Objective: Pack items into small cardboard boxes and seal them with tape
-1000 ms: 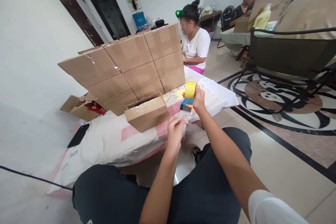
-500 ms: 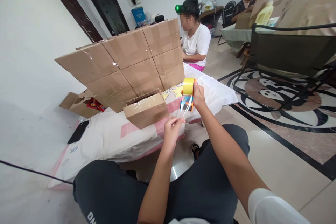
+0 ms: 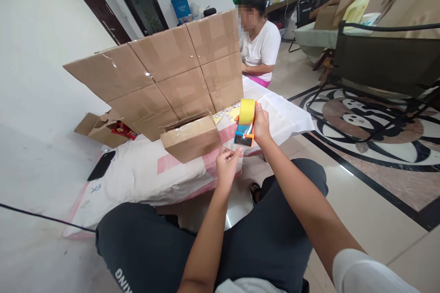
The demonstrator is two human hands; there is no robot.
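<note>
Your low table (image 3: 144, 178), under a white and pink cloth, ends just ahead of your knees, and its near edge runs from 8 o'clock to 1 o'clock. To the right, from 2 to 4 o'clock, lies bare tiled floor (image 3: 374, 219); a dark chair frame (image 3: 388, 59) stands farther off at 2 o'clock. A wall of taped cardboard boxes (image 3: 165, 78) closes the far side of the table at 11 o'clock, and a person in a white shirt (image 3: 259, 48) sits behind it at 12 o'clock.

A small box (image 3: 190, 137) sits at the table's near edge, just left of your hands, with shiny tape across its top; what is inside is hidden. An open box (image 3: 99, 128) at 10 o'clock holds a red packet.

Your right hand (image 3: 261, 124) is closed round the tape dispenser (image 3: 245, 122), held upright above the table edge at 12 o'clock: yellow roll on top, orange and blue frame below. Your left hand (image 3: 227, 165) sits just beneath it, fingertips pinched together; whether they grip the clear tape end you cannot tell
</note>
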